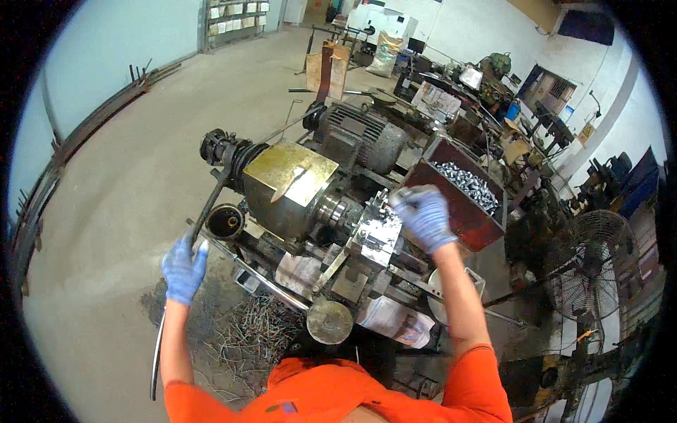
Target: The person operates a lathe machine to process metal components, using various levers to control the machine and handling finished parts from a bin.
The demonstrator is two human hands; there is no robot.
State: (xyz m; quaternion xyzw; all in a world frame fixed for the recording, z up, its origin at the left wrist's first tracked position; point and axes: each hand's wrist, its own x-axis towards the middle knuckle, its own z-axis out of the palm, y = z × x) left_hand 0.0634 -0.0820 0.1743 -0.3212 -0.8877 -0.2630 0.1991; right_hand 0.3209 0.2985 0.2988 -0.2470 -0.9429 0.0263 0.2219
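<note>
Concrete floor (120, 218) sweeps across the left of this workshop, a pale blue wall (141, 49) rises behind it, and a greasy machine (282, 204) fills the middle. Straight to the left hand (185, 271), blue-gloved: its fingers are closed around the lower end of a dark lever (211, 203), thumb standing up beside it, and that lever slopes up to the machine's left end. Over to the right hand (427, 217), gloved too, fingers curled in, up at the far right edge of the bright metal block (377, 240); whether a small piece sits in those fingers, I cannot tell, nor whether they touch the block.

Just left of the block, there's the shiny spindle (331, 210), sticking out of the machine under a brass-coloured cover plate (290, 168). Near the left hand, a round cup (226, 221) with dark insides; below, a silver bar (268, 283) runs down toward a round metal disc (330, 322). Beyond the right hand, a dark red bin (441, 211) heaped with small shiny metal parts (467, 185)! Behind the cover plate, a finned motor (361, 137). Down on the ground, a tangle of metal shavings (254, 331), and out to the far right, a big caged fan (592, 264).
</note>
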